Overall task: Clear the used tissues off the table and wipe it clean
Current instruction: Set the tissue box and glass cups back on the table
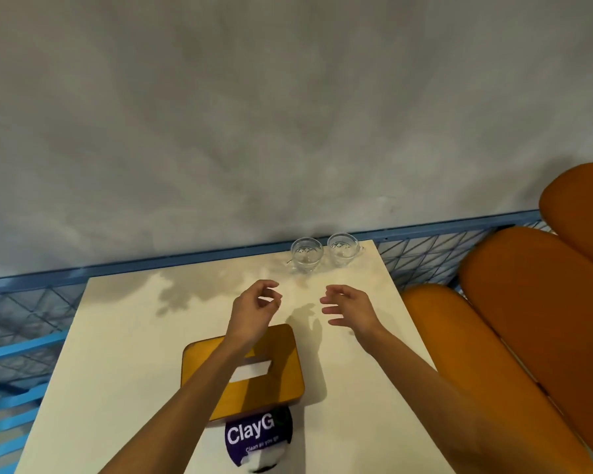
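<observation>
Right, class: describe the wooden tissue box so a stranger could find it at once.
Start at the pale square table against the grey wall. Near its front edge, under the left forearm, sits the tissue box. Unlike the two clear glass cups at the far edge, it is amber wood with a white slot on top.

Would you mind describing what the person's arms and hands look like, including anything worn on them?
Both forearms are bare, with no sleeves in view. The left hand and right hand wear no gloves, and no rings, watch or bracelets are visible on either.
</observation>
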Tool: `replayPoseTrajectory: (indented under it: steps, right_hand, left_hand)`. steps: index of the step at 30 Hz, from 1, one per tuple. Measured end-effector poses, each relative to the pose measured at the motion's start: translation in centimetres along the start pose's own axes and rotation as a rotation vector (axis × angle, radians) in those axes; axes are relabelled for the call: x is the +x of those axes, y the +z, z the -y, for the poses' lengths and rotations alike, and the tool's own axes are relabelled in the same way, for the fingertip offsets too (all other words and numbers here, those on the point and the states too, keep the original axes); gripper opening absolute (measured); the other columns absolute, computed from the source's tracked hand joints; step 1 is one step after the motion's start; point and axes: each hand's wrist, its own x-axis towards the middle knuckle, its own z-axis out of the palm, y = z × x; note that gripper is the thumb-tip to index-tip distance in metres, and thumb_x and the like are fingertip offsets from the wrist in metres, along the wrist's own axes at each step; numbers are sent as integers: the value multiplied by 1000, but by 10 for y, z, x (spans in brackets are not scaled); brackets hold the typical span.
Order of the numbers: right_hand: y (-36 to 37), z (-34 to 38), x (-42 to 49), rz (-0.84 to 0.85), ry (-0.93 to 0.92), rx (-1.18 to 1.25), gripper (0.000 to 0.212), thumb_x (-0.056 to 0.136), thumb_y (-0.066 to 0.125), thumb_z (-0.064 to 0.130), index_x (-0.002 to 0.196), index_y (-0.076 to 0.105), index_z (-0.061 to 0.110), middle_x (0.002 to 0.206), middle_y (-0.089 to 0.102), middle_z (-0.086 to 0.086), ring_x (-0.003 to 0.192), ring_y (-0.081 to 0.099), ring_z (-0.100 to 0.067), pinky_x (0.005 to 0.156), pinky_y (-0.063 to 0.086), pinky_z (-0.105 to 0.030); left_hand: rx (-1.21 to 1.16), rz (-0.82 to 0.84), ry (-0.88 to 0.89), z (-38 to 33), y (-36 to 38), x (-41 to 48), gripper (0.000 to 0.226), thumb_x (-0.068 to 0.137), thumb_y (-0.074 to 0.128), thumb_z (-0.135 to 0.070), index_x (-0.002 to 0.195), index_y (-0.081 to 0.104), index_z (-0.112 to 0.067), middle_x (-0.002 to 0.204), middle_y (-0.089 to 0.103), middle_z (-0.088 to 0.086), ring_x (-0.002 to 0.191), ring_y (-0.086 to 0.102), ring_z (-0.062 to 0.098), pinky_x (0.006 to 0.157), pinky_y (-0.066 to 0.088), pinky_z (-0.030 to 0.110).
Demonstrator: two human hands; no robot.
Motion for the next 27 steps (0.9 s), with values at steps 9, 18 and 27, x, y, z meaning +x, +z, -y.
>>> replayPoseTrajectory:
  steps: [9,18,27]
  right_hand:
    - [12,10,83,21,52,13,43,98,55,15,141,47,16,131,59,-11,109,63,-30,87,54,-41]
    - [21,-2,138,22,75,71,53,100,53,15,149,33,17,143,49,-14,124,54,-36,96,49,-47]
    - [26,-16,150,50,57,82,50,99,53,14,147,40,17,136,55,-13,117,57,-32,92,51,-43]
  left_hand:
    - [215,37,-4,0,46,106,71,83,77,-25,143,40,-24,139,51,0,115,54,17,92,48,29]
    - [368,67,51,20,85,185,107,70,84,-44,153,18,-28,159,26,-1,144,29,24,110,38,40]
    - [328,71,104,33,98,197,100,65,90,-35,146,34,-22,146,46,2,131,47,24,104,46,39]
